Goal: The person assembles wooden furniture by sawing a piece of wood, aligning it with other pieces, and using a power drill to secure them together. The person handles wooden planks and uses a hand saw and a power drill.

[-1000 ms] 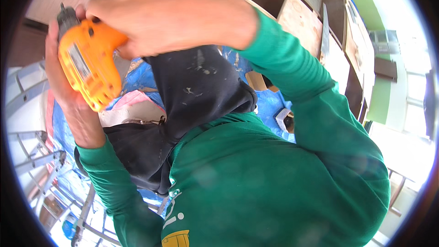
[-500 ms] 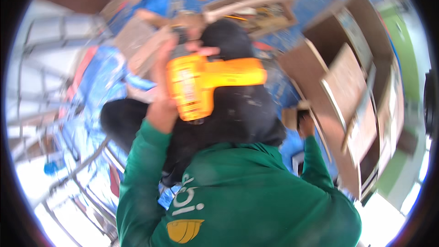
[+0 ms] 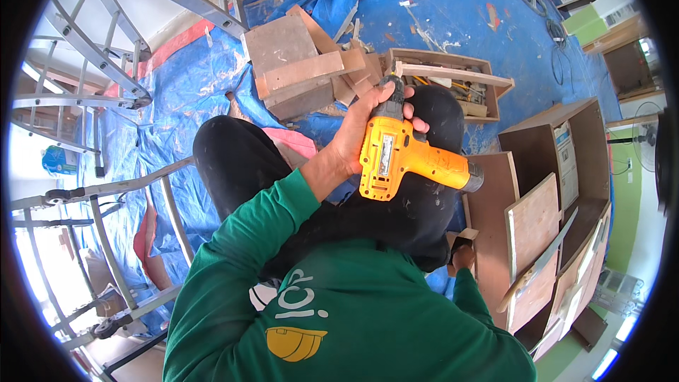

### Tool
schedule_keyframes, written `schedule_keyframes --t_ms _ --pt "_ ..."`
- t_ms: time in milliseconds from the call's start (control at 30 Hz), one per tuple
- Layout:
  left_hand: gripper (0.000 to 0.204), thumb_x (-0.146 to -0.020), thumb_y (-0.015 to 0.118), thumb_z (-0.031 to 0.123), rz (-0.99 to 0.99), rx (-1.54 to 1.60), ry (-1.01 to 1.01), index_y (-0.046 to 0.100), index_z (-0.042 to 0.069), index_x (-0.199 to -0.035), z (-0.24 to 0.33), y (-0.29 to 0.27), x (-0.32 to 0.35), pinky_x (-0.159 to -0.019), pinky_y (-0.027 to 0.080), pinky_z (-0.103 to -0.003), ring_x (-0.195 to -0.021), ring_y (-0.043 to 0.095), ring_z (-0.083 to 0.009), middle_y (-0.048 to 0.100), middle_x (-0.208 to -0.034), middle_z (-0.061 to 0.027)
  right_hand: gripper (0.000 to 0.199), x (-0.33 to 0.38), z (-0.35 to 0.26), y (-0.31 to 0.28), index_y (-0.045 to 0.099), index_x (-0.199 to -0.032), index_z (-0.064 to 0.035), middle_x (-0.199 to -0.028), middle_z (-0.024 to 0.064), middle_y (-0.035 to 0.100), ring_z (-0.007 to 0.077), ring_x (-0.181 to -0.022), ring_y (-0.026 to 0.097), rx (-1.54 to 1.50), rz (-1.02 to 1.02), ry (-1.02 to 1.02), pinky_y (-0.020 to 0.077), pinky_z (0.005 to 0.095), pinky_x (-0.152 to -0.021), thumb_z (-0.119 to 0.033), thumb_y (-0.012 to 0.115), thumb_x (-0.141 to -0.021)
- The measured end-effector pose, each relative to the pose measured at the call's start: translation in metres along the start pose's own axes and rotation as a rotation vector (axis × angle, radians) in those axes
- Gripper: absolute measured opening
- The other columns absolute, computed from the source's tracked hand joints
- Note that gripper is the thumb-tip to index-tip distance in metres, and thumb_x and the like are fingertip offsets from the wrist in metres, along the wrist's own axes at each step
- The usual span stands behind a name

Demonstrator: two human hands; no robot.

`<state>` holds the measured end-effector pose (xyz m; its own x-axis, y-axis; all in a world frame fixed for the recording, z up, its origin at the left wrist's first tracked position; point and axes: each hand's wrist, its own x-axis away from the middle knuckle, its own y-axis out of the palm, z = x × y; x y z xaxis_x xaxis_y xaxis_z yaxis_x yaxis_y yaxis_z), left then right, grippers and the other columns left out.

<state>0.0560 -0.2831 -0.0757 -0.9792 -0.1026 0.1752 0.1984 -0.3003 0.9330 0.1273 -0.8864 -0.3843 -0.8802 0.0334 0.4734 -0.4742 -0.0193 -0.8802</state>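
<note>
The blue plastic tarpaulin [image 3: 495,21] covers the floor. At right stands an unfinished brown plywood cabinet [image 3: 566,170], its panels loose and leaning; assembly appears incomplete. At far centre lie stacked plywood offcuts [image 3: 297,64] and an open wooden box of small tools [image 3: 453,85]. A grey metal ladder [image 3: 92,49] lies at far left.

The left hand [image 3: 364,131] grips the yellow-and-black cordless drill [image 3: 403,159] by its handle, raised above the knees, chuck pointing right, not engaged with any panel. The right hand [image 3: 463,258], low beside the cabinet, pinches a small wooden block [image 3: 460,240]. No fastening is under way.
</note>
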Motion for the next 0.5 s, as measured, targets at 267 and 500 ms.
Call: schedule_keyframes --t_ms 267,500 --pt "0.053 -0.11 0.069 0.033 0.172 -0.185 0.16 0.045 0.008 -0.151 0.002 0.015 0.012 -0.092 0.065 -0.056 -0.106 0.076 -0.0348 0.067 -0.112 -0.0152 0.019 0.035 -0.016 -0.052 0.073 -0.113 0.0028 -0.101 0.0201 0.075 0.0334 -0.093 0.076 -0.461 0.187 -0.092 0.062 0.0473 -0.085 -0.008 0.064 -0.1" --pt "0.047 -0.116 0.061 0.023 0.166 -0.418 0.324 0.044 0.021 -0.159 0.002 0.01 0.013 -0.081 0.069 -0.049 -0.1 0.077 -0.0302 0.061 -0.123 -0.0138 0.033 0.128 -0.265 -0.318 0.071 -0.137 0.0009 -0.112 0.0116 0.074 0.0194 -0.104 0.071 -0.712 0.588 -0.74 0.058 0.0329 -0.09 -0.001 0.062 -0.106"
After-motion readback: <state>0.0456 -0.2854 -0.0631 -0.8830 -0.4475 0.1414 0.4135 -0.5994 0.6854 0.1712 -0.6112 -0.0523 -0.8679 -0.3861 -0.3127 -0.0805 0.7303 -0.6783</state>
